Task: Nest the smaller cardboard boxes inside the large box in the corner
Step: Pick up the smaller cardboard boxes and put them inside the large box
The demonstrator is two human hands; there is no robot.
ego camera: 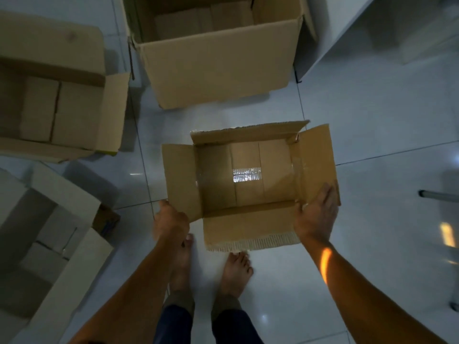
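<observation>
Two bare arms reaching down to a small open cardboard box [248,180] held above the tiled floor [372,135], just over two bare feet [236,269]. Left hand [171,222] curled closed around the left flap's near corner, knuckles up. Right hand [316,214] flat against the right flap, fingers extended, palm pressing inward. Large box [218,70] standing open beyond, toward the floor's far edge.
</observation>
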